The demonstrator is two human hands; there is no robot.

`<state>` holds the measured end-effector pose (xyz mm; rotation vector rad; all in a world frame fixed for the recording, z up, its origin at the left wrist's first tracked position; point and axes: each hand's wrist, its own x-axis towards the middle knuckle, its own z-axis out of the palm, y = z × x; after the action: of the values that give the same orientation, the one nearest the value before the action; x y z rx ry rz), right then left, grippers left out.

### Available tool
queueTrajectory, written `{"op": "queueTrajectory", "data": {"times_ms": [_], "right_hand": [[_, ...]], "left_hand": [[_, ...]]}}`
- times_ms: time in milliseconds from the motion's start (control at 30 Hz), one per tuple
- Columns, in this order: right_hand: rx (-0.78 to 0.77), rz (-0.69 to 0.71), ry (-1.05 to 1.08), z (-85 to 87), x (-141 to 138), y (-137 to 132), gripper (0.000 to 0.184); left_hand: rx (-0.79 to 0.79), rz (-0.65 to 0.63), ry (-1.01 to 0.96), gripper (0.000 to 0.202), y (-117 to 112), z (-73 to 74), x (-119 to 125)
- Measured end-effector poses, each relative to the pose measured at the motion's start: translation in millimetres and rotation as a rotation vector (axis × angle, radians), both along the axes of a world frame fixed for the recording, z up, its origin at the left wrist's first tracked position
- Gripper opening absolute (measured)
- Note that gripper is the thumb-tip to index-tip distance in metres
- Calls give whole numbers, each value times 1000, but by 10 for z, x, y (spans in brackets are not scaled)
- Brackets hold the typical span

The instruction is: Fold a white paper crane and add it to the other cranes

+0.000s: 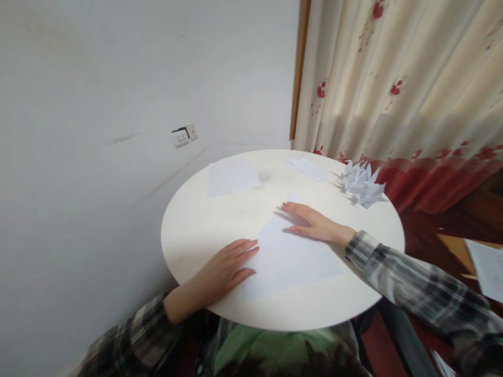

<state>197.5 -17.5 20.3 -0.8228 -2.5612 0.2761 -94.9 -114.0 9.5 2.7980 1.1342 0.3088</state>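
A white sheet of paper (291, 259) lies flat on the round cream table (196, 230), near its front edge. My left hand (223, 269) rests flat on the table at the sheet's left edge, fingers stretched out and touching the paper. My right hand (310, 222) lies flat on the sheet's far right corner, fingers extended and pressing it down. Both sleeves are plaid. Neither hand holds anything.
Another white sheet (231, 177) lies at the table's far left. Smaller paper pieces (308, 168) sit at the far side. A pile of folded white paper shapes (361, 184) stands at the far right edge. A wall is left, a flowered curtain (393, 78) behind.
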Motion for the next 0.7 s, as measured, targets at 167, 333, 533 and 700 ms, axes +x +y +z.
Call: {"op": "queueTrajectory", "data": {"times_ms": [167, 333, 533, 700], "right_hand": [[-9, 107, -94, 27, -38, -157, 58], [-16, 96, -94, -25, 41, -158, 56], [113, 69, -93, -12, 59, -228, 39], [247, -42, -169, -69, -23, -394, 36]], "left_hand": [[43, -12, -25, 34, 141, 128, 234], [-39, -32, -62, 24, 266, 176, 302], [35, 218, -220, 40, 414, -32, 280], [-277, 346, -383, 60, 452, -13, 352]]}}
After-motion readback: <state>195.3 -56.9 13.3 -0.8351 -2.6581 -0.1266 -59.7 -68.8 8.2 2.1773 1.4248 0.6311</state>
